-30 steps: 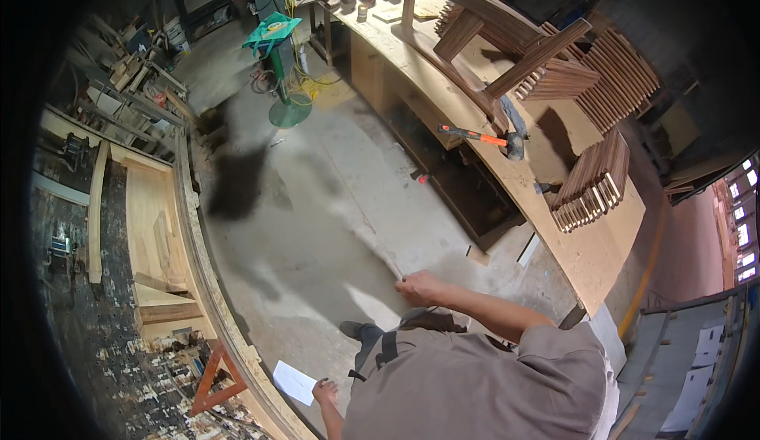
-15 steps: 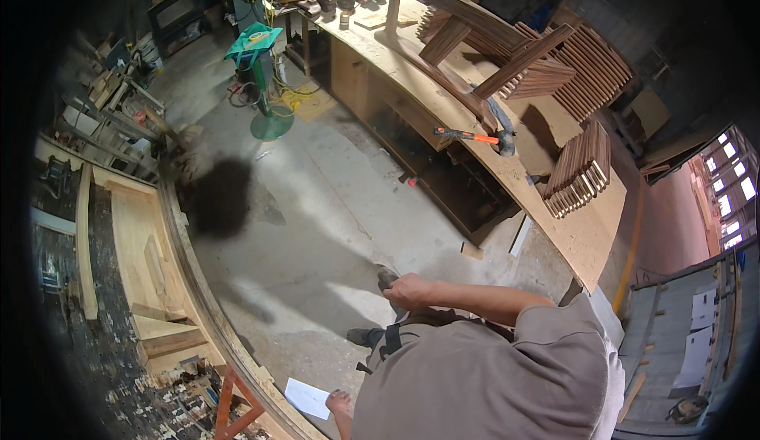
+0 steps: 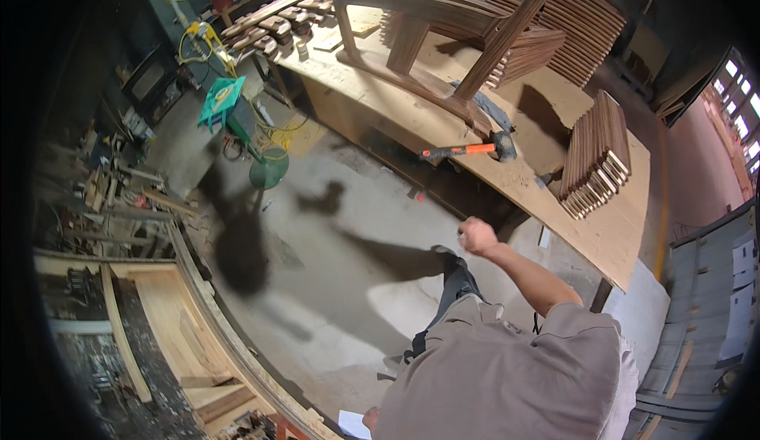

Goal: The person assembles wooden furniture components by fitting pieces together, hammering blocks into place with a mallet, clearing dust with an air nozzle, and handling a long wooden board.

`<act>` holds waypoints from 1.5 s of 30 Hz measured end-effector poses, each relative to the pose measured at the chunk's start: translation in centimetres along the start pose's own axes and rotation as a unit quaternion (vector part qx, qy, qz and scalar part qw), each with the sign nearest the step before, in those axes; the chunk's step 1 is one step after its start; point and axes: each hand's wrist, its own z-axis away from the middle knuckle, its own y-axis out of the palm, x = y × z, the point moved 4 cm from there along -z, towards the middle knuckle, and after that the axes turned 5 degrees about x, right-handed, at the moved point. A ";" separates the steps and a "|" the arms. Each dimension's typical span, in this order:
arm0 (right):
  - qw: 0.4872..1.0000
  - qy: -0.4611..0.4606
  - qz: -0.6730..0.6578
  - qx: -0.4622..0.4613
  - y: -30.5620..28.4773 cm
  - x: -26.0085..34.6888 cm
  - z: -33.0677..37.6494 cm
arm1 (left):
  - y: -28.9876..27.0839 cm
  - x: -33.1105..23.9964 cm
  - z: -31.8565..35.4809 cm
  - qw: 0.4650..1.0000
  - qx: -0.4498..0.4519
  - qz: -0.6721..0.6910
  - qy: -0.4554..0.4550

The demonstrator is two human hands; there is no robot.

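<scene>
My right hand (image 3: 477,236) is raised over the floor in front of the workbench, its fingers curled closed with nothing visible in them. At the lower edge, partly cut off, my left hand (image 3: 370,418) is at the edge of a white sheet of paper (image 3: 354,424) and appears to grip it. On the workbench (image 3: 507,175), beyond my right hand, lies a hammer (image 3: 467,151) with an orange and black handle and a dark head. Behind the hammer stands a brown wooden frame (image 3: 412,83) with slanted uprights.
Stacked brown wooden slats (image 3: 598,155) sit on the bench's right part; more wooden pieces (image 3: 277,20) lie at its far end. A green stand (image 3: 265,172) with a yellow cord (image 3: 281,133) is on the floor. Left, a large pale wooden frame (image 3: 229,345) curves along the floor.
My body has stepped forward and the view has shifted. My right arm has swung out toward the bench. My left hand and the paper have slipped lower, nearly out of view.
</scene>
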 end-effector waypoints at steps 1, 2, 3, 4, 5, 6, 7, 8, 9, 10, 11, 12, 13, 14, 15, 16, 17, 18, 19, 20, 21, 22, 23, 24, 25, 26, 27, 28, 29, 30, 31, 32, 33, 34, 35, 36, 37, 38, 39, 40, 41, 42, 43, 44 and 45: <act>0.996 0.042 -0.032 -0.065 -1.6 -2.2 -2.3 | 0.4 -1.1 -0.5 0.999 -0.019 0.040 -0.010; 0.990 0.072 -0.042 -0.112 -3.4 -4.8 -4.4 | 1.2 -2.8 -1.0 0.996 -0.035 0.078 -0.018; 0.976 0.100 -0.077 -0.180 -5.3 -7.1 -6.0 | 1.7 -4.7 -1.9 0.994 -0.044 0.099 -0.026; 0.966 0.145 -0.027 -0.211 -5.6 -10.7 -8.6 | 3.2 -6.8 -3.2 0.991 -0.040 0.128 -0.032; 0.953 0.156 -0.073 -0.248 -7.3 -11.3 -11.0 | 3.8 -9.2 -3.3 0.986 -0.040 0.156 -0.043; 0.951 0.162 -0.037 -0.261 -7.8 -14.1 -13.2 | 5.2 -11.9 -4.0 0.979 -0.017 0.194 -0.053; 0.948 0.165 -0.003 -0.273 -8.5 -16.4 -15.5 | 6.6 -14.7 -4.4 0.968 0.009 0.242 -0.064; 0.945 0.147 -0.006 -0.292 -9.7 -17.4 -17.5 | 8.2 -17.3 -4.3 0.950 0.040 0.299 -0.077; 0.942 0.133 -0.012 -0.307 -10.2 -18.2 -19.0 | 9.5 -19.7 -4.1 0.936 0.062 0.335 -0.085; 0.937 0.149 -0.012 -0.315 -10.1 -19.9 -20.6 | 10.7 -22.4 -4.1 0.934 0.072 0.341 -0.082; 0.940 0.197 -0.010 -0.280 -10.7 -20.0 -22.1 | 11.9 -24.6 -3.6 0.942 0.063 0.321 -0.071; 0.937 0.241 -0.020 -0.253 -10.5 -21.0 -23.6 | 13.3 -27.7 -4.0 0.969 0.044 0.238 -0.046; 0.931 0.284 -0.024 -0.227 -10.2 -22.2 -25.0 | 15.4 -31.8 -4.0 0.988 0.023 0.149 -0.027; 0.930 0.301 -0.019 -0.210 -9.7 -22.7 -26.6 | 18.3 -38.3 -2.1 0.998 -0.008 0.066 -0.016; 0.930 0.308 -0.052 -0.195 -9.4 -23.4 -27.9 | 18.2 -40.3 -2.1 0.998 -0.022 0.054 -0.003; 0.928 0.315 -0.079 -0.182 -9.2 -24.2 -28.8 | 18.6 -42.2 -2.7 0.998 -0.032 0.044 0.010; 0.925 0.324 -0.106 -0.168 -9.0 -24.9 -29.5 | 18.6 -44.0 -3.1 0.998 -0.041 0.032 0.022; 0.916 0.325 -0.132 -0.194 -8.8 -26.0 -29.5 | 18.7 -45.4 -4.2 0.998 -0.031 0.045 0.016; 0.916 0.308 -0.164 -0.199 -8.6 -26.8 -29.6 | 19.0 -47.1 -5.1 0.998 -0.022 0.062 0.013; 0.914 0.292 -0.197 -0.203 -8.2 -27.5 -29.5 | 19.3 -48.6 -5.5 0.997 -0.012 0.077 0.010; 0.910 0.273 -0.226 -0.213 -8.2 -28.0 -29.6 | 19.9 -50.0 -6.0 0.998 -0.016 0.056 0.002; 0.909 0.311 -0.217 -0.174 -8.5 -27.4 -30.1 | 20.1 -51.2 -5.8 0.999 -0.028 0.034 -0.008; 0.912 0.315 -0.209 -0.156 -9.3 -27.1 -30.3 | 20.2 -52.5 -5.7 0.999 -0.039 0.011 -0.018; 0.914 0.324 -0.202 -0.139 -10.0 -27.1 -30.3 | 21.0 -53.6 -6.0 0.999 -0.051 -0.008 -0.011; 0.915 0.333 -0.194 -0.123 -10.5 -27.0 -30.3 | 21.5 -54.7 -5.8 0.999 -0.040 -0.005 -0.007; 0.914 0.333 -0.196 -0.120 -10.8 -27.0 -30.3 | 22.2 -55.6 -5.8 1.000 -0.025 -0.001 -0.003; 0.914 0.339 -0.195 -0.111 -10.9 -27.0 -30.4 | 22.6 -56.7 -5.8 1.000 -0.010 0.002 0.001; 0.914 0.342 -0.192 -0.101 -10.8 -27.0 -30.5 | 23.3 -57.2 -5.9 1.000 -0.004 0.018 -0.025; 0.915 0.346 -0.189 -0.090 -10.9 -27.2 -30.6 | 23.9 -58.0 -6.1 1.000 -0.004 -0.017 -0.026; 0.916 0.342 -0.186 -0.097 -11.1 -27.1 -30.6 | 24.5 -58.8 -5.8 0.998 -0.007 -0.049 -0.029; 0.915 0.343 -0.188 -0.097 -11.2 -27.1 -30.5 | 24.9 -59.6 -5.8 0.996 -0.009 -0.083 -0.030; 0.914 0.344 -0.189 -0.098 -11.2 -27.2 -30.4 | 25.4 -60.5 -6.0 0.994 0.015 -0.107 -0.028; 0.914 0.343 -0.190 -0.100 -11.5 -27.2 -30.4 | 25.5 -61.1 -6.2 0.997 0.024 -0.056 -0.038; 0.914 0.346 -0.187 -0.100 -11.7 -27.5 -30.4 | 25.7 -61.5 -6.9 0.998 0.037 -0.006 -0.050; 0.913 0.348 -0.185 -0.101 -11.9 -27.8 -30.5 | 25.8 -61.8 -7.3 0.996 0.050 0.044 -0.061; 0.915 0.348 -0.178 -0.098 -11.6 -27.7 -30.4 | 27.0 -62.8 -7.3 0.997 0.028 0.005 -0.074; 0.915 0.349 -0.178 -0.095 -11.5 -27.6 -30.4 | 27.5 -64.0 -7.6 0.997 0.033 -0.012 -0.072; 0.915 0.350 -0.177 -0.094 -11.5 -27.5 -30.5 | 27.8 -65.0 -7.8 0.996 0.039 -0.028 -0.070; 0.915 0.350 -0.175 -0.094 -11.5 -27.5 -30.5 | 28.1 -65.8 -8.0 0.996 0.046 -0.044 -0.067; 0.915 0.351 -0.177 -0.096 -11.5 -27.6 -30.6 | 28.7 -66.7 -8.3 0.996 0.042 -0.071 -0.027; 0.914 0.351 -0.179 -0.097 -11.4 -27.7 -30.5 | 29.0 -67.4 -8.6 0.995 0.034 -0.093 -0.018; 0.913 0.352 -0.180 -0.099 -11.5 -27.8 -30.5 | 29.2 -68.0 -9.3 0.993 0.028 -0.115 -0.008; 0.913 0.352 -0.179 -0.102 -11.6 -27.8 -30.5 | 29.4 -68.4 -9.6 0.990 0.021 -0.137 0.002; 0.914 0.350 -0.177 -0.103 -11.7 -27.8 -30.4 | 29.3 -68.8 -9.7 0.990 0.026 -0.135 0.016; 0.915 0.349 -0.173 -0.106 -11.8 -27.8 -30.4 | 29.5 -68.9 -9.7 0.991 0.019 -0.132 0.017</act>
